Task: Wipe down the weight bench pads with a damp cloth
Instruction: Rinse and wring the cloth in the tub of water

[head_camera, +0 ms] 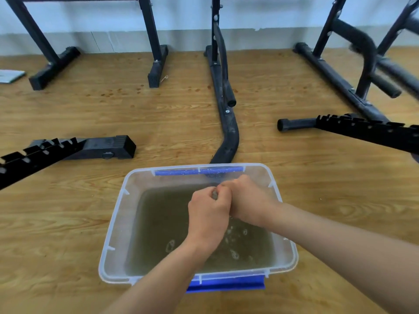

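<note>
Black bench frames [226, 132] stand around me on the wood floor [68, 223]; I see no pads from here. The tub [118, 214] sits just before me, so drips fall back into its murky water [158, 223]. My left hand [208, 214] and right hand [247, 200] are fists pressed together above it, both clenching the cloth [214, 194], I think to wring it until only damp.

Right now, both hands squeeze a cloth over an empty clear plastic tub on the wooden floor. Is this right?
Not quite. The tub is not empty: the head view shows murky brownish water in it. The left hand and right hand do squeeze the cloth over it.
</note>
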